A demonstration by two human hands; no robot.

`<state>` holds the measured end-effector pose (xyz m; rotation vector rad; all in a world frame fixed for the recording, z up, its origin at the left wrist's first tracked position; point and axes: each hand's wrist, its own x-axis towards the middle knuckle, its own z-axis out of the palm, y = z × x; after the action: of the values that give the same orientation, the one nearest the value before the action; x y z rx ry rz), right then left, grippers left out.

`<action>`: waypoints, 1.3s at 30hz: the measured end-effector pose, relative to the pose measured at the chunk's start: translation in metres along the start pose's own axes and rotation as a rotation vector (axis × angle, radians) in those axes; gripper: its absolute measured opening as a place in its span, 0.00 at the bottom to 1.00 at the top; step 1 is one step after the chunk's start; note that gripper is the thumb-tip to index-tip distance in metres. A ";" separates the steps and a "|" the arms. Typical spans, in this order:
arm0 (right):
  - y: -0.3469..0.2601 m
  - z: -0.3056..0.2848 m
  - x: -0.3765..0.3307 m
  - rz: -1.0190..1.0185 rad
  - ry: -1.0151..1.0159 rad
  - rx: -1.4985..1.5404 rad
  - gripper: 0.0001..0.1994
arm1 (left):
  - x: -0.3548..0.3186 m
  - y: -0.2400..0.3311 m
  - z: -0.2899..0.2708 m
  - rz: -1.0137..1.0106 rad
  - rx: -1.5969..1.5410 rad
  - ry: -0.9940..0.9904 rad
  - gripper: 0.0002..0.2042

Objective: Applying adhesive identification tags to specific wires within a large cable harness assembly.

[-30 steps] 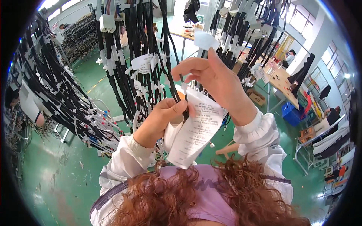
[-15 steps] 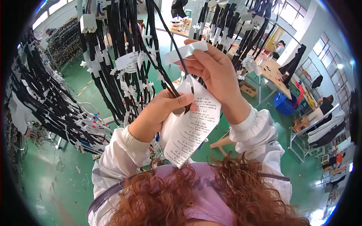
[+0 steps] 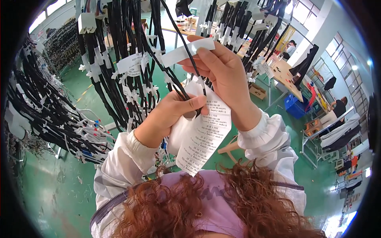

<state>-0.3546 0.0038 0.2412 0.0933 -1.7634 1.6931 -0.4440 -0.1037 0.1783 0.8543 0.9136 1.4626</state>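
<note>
- Nine o'clock: thick black wire harnesses (image 3: 43, 103) with white clips, hung in a mass; outer edge lost in the dark lens rim.
- Eight o'clock: green floor (image 3: 71, 190), scuffed, bits of scrap on it.
- Ten o'clock: second harness bundle (image 3: 115, 79), hanging, white connectors and tags; tops cut off by the upper edge.
- Centre, toward nine: left hand (image 3: 168, 115), thumb pressed down over the black cable (image 3: 177, 25) and the label roll (image 3: 214, 123), closed grip; most fingers hidden behind the paper.
- Cable slants from twelve o'clock down to that thumb; lower run hidden by hand and roll.
- Roll sits at centre, its printed strip trailing toward six; print too small to read surely.
- Twelve o'clock: blank white label (image 3: 171, 58), laid crosswise at the cable; cannot tell if stuck.
- One o'clock: right hand (image 3: 222, 71), thumb and fingers pinched together on the label's right end; fingertips behind it partly hidden.
- Two o'clock: wooden-topped workbench (image 3: 283, 75), small items on it; cardboard box (image 3: 258, 91) below.
- Three o'clock: blue crate (image 3: 295, 104) on the floor; farther out, a seated person (image 3: 339, 107), small and warped.
</note>
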 end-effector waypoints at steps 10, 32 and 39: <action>-0.003 0.004 -0.003 -0.031 0.013 -0.040 0.17 | 0.001 -0.001 -0.003 -0.004 0.019 -0.018 0.13; 0.024 0.009 0.055 0.346 -0.789 0.483 0.32 | -0.023 -0.006 -0.022 0.074 0.077 -0.102 0.16; 0.023 0.022 0.052 0.245 -0.934 0.554 0.31 | -0.025 -0.013 -0.021 0.089 0.009 -0.064 0.16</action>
<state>-0.4153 0.0078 0.2494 1.1035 -1.8740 2.5274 -0.4548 -0.1292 0.1572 0.9536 0.8437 1.4997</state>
